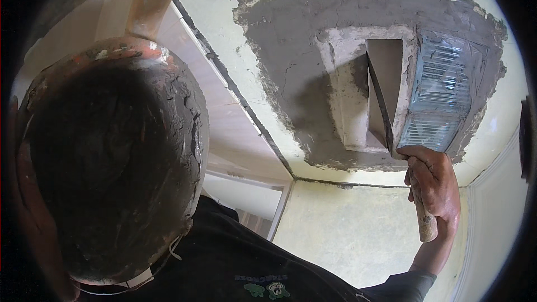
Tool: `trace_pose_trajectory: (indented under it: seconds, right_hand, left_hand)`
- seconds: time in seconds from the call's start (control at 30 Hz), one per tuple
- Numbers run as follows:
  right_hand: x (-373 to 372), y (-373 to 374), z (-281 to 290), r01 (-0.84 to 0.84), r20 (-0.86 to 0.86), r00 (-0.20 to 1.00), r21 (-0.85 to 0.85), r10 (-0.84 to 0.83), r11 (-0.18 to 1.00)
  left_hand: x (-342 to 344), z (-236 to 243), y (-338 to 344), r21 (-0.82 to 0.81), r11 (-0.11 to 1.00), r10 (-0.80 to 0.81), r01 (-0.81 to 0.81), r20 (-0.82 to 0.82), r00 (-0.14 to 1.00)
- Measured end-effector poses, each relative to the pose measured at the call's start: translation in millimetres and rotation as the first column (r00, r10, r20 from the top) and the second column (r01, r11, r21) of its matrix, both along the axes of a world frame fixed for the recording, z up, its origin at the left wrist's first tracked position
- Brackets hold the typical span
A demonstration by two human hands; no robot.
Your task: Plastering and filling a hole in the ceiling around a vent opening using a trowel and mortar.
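Note:
My right hand [433, 179] is closed around the worn wooden handle of a trowel [380, 98]. Its narrow dark blade, seen nearly edge-on, points up in front of a rectangular opening [386, 72] in the wall. Grey mortar [296, 50] surrounds that opening in a wide, rough-edged patch. At the left, a mortar-caked bucket [198, 134] with traces of orange-red on its rim is held up close to me. My left hand [33, 212] shows dimly along the bucket's outer left side, its fingers mostly hidden. The bucket's inside is dark and coated.
Ridged, pale-blue glass panels [439, 84] sit right of the opening, bordered by mortar. Pale yellow wall [335, 223] meets a whitish panelled surface [224, 128] along a dark joint. A wooden beam [151, 5] stands at the upper left. My dark shirt [251, 257] fills the lower middle.

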State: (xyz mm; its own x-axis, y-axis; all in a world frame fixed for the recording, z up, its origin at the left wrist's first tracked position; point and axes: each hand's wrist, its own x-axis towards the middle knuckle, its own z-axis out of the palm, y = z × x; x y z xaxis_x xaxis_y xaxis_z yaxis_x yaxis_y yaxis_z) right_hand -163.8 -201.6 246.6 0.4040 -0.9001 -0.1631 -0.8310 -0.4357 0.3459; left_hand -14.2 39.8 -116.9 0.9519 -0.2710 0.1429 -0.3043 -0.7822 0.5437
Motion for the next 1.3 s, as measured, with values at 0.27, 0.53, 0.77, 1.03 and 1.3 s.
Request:
trace_pose_trajectory:
  seconds: [0.27, 0.53, 0.77, 1.03, 1.3]
  right_hand:
    - [-7, -2, -4, 0.082, -0.006, 0.997, -0.018, -0.082, 0.996]
    - [-23, -5, -7, 0.113, -0.01, 0.993, -0.064, -0.114, 0.992]
    - [-31, -5, -7, 0.161, -0.059, 0.984, -0.079, -0.165, 0.984]
    - [-27, 5, -5, 0.161, 0.107, 0.983, -0.114, -0.149, 0.98]
    - [-6, 3, -12, 0.063, 0.088, 0.994, -0.062, -0.057, 0.996]
  left_hand:
    - [2, 2, -2, 0.034, 0.999, -0.023, 0.023, -0.003, 1.0]
    - [2, 6, -6, 0.063, 0.997, -0.051, 0.051, 0.002, 0.999]
    - [3, 10, -7, 0.088, 0.994, -0.063, 0.062, 0.005, 0.998]
    - [4, 14, -6, 0.114, 0.992, -0.06, 0.057, 0.025, 0.998]
    - [-2, 15, 1, 0.144, 0.988, -0.054, 0.051, 0.021, 0.998]
